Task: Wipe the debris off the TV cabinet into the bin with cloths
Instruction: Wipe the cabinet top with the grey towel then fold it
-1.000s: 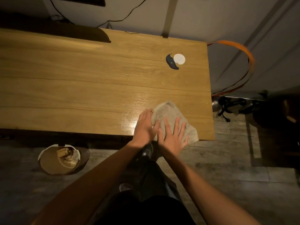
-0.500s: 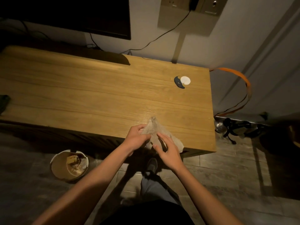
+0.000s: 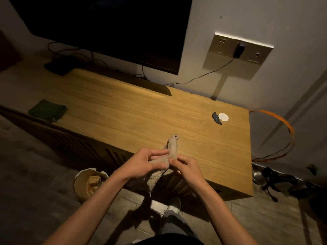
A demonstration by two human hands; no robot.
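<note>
Both hands, left (image 3: 141, 164), right (image 3: 185, 165), pinching beige cloth (image 3: 172, 147) between them

No readable text

No lettering, label, brand, number or sign is legible on anything in this dim view.

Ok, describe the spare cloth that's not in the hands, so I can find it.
Start at the wooden TV cabinet under the dark screen and follow its top to the far left end. The dark green cloth lies folded flat near the front edge, unlike the beige cloth bunched in both hands.
</note>
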